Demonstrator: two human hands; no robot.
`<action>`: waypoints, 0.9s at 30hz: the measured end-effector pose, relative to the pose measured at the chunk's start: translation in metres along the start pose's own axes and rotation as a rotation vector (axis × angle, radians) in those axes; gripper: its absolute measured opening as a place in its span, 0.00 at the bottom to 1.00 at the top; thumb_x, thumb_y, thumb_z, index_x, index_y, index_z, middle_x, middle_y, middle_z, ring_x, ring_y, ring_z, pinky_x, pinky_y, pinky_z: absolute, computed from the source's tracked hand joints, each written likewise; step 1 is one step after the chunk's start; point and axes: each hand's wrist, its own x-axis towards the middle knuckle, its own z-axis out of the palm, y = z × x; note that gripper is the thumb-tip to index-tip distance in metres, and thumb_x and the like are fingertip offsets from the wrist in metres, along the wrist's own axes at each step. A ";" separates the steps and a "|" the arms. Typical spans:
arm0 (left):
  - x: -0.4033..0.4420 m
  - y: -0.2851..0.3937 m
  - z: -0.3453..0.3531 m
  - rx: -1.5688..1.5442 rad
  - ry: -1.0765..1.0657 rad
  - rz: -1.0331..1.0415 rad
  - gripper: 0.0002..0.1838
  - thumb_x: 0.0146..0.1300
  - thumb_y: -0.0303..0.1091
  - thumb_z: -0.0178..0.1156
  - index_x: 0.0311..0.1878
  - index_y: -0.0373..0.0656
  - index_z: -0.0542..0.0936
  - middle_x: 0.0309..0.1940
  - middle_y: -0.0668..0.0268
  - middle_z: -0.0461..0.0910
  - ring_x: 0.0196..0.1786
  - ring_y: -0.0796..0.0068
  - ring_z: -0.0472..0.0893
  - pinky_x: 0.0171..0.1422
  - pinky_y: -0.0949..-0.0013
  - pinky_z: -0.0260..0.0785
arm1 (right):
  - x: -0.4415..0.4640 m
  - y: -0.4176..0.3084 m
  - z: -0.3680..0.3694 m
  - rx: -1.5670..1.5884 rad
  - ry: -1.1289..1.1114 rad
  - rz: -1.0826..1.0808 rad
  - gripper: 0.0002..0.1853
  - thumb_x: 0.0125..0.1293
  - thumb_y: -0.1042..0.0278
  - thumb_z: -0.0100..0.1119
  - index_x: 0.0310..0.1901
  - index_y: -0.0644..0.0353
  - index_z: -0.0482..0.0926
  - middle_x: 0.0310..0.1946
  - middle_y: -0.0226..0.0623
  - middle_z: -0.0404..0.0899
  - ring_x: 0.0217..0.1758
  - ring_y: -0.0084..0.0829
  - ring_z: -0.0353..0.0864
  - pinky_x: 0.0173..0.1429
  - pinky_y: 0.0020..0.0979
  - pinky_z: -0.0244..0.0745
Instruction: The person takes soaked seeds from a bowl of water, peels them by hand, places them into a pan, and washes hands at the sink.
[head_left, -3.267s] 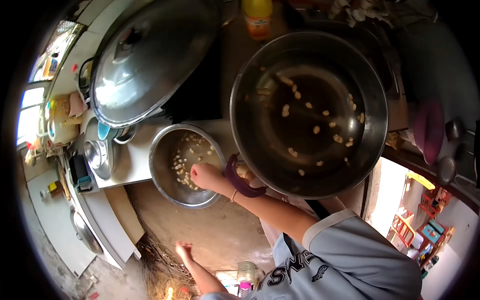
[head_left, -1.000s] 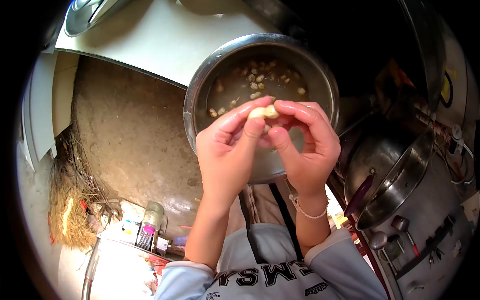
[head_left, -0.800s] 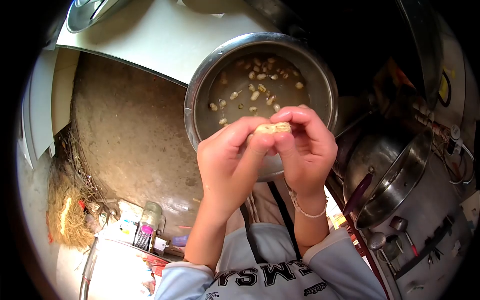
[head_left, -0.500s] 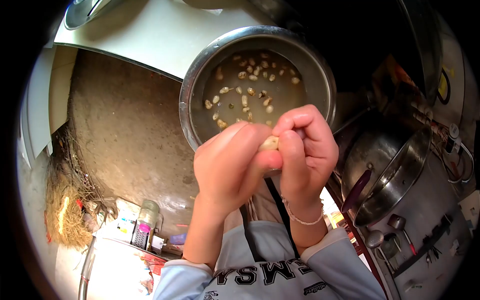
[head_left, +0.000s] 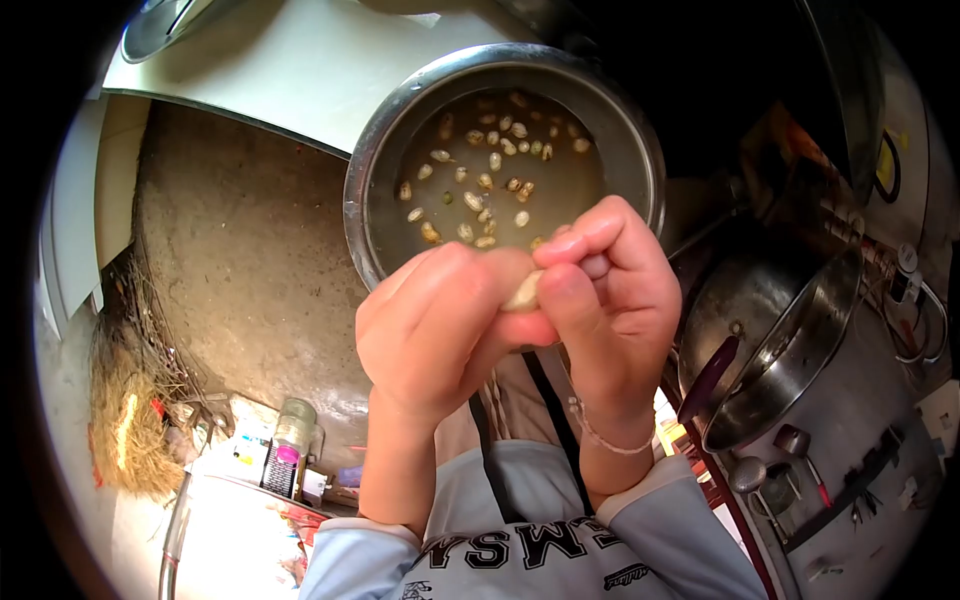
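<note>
A pale peanut in its shell is pinched between my two hands, just over the near rim of a large metal basin. My left hand grips it from the left with thumb and curled fingers. On the other side, the thumb and fingertips of my right hand close on it, a thin bracelet round that wrist. Several peanuts float in the basin's cloudy water. The hands hide the basin's near part.
A white surface lies behind the basin on the left. To the right stands a big metal wok, with a ladle and a skimmer nearby. Dry straw and a grater are at lower left.
My left hand has shifted slightly left, and the right fingertips have slid along the peanut. The floating peanuts have drifted into other positions. The view has tilted a little.
</note>
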 end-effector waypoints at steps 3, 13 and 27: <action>-0.003 -0.003 0.002 0.025 -0.005 0.018 0.14 0.39 0.39 0.62 0.26 0.39 0.75 0.15 0.68 0.70 0.16 0.75 0.68 0.18 0.76 0.58 | -0.001 -0.002 -0.007 -0.044 -0.030 0.026 0.09 0.64 0.69 0.39 0.31 0.64 0.67 0.22 0.28 0.72 0.22 0.12 0.69 0.25 0.12 0.64; -0.003 0.003 0.002 -0.122 0.023 -0.021 0.13 0.39 0.36 0.63 0.26 0.39 0.75 0.15 0.68 0.70 0.16 0.75 0.69 0.19 0.77 0.60 | -0.008 0.000 -0.007 0.104 -0.082 0.037 0.06 0.62 0.71 0.43 0.33 0.64 0.66 0.24 0.27 0.71 0.24 0.09 0.67 0.26 0.12 0.62; -0.003 -0.002 -0.008 -0.041 -0.049 0.101 0.16 0.32 0.37 0.65 0.24 0.37 0.75 0.12 0.67 0.65 0.15 0.73 0.67 0.16 0.76 0.57 | -0.006 -0.009 -0.010 0.111 -0.203 0.180 0.04 0.58 0.76 0.47 0.33 0.64 0.65 0.23 0.27 0.70 0.26 0.10 0.69 0.26 0.11 0.62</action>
